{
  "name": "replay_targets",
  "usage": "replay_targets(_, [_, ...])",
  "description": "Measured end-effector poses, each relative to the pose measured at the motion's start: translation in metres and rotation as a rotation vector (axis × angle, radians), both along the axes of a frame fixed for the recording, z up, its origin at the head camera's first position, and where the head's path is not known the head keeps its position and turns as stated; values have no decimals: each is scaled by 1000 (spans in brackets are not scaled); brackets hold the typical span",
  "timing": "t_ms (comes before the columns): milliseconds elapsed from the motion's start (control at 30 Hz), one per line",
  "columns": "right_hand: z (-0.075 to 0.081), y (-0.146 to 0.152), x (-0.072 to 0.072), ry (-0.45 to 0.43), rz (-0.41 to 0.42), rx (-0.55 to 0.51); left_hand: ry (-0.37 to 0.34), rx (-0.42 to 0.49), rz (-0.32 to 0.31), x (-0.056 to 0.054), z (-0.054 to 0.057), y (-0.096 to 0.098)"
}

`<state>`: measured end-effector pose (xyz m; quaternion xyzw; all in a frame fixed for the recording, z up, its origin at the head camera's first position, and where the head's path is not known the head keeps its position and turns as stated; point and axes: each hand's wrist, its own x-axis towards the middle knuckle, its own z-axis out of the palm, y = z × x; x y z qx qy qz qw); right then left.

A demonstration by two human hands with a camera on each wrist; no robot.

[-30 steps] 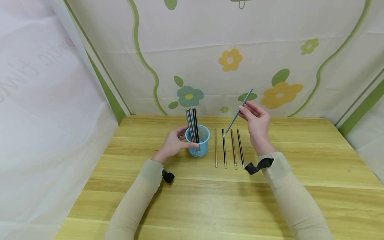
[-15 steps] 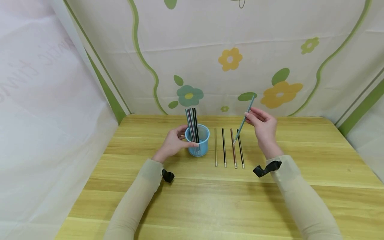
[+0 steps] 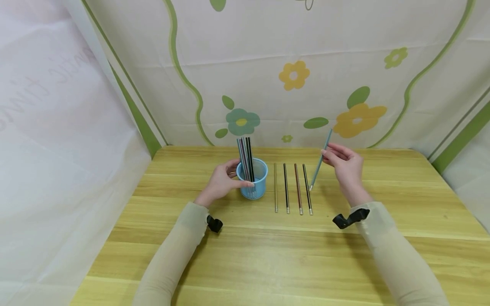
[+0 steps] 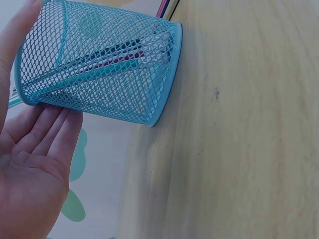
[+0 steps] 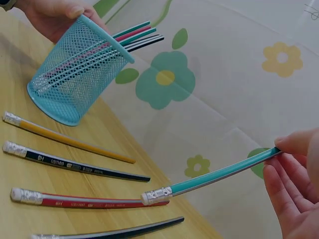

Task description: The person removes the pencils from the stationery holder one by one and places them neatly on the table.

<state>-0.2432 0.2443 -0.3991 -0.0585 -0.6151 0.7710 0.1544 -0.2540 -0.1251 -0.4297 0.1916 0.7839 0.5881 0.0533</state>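
My left hand holds a light-blue mesh pencil cup at its rim, thumb on the near side and fingers behind. Several pencils lean in the cup, eraser ends down, as the left wrist view shows. My right hand pinches a teal pencil by its upper part between thumb and fingers. Its white eraser hangs lowest, just right of the row on the table. That row has a yellow pencil, a black pencil, a red pencil and another black pencil, erasers toward me.
The wooden table ends at a white curtain printed with flowers and leaves. Another white sheet hangs along the left side. A black strap sits on the right wrist.
My right hand has moved right and slightly lower with the teal pencil, past the row to its right side. My left hand and the cup have stayed in place.
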Motion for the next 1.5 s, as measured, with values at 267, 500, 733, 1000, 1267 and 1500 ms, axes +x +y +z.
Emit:
replay_targets(267, [-8,9,1,-64,-11,31,0,-4,5,0,0,0])
replay_targets(500, [-17,14,5,-104,26,118,-15,-12,1,6,9,2])
replay_targets(733, [-20,17,8,-131,62,162,-31,-17,-4,0,3,3])
replay_targets(1000, [-26,20,9,-227,163,299,-6,-1,-8,0,1,1])
replay_targets(1267, [-30,19,7,-277,206,448,13,-3,-3,1,0,1])
replay_targets(1500, [-33,18,6,-323,240,497,2,3,-3,1,-1,2])
